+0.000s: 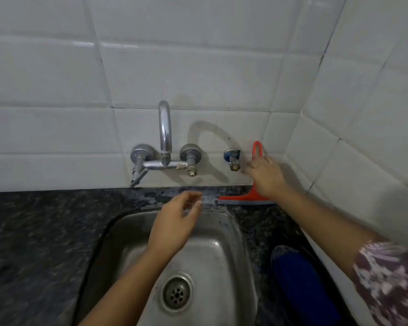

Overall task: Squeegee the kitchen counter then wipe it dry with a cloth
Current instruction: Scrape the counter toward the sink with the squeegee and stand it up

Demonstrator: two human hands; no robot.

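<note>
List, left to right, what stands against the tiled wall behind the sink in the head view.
Left tap knob → curved spout → right tap knob → small blue valve → red squeegee handle. The right hand overlaps that handle, so it is left out.

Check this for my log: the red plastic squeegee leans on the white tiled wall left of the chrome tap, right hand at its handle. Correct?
No. Head view: the red plastic squeegee leans on the white tiled wall right of the chrome tap, right hand at its handle.
</note>
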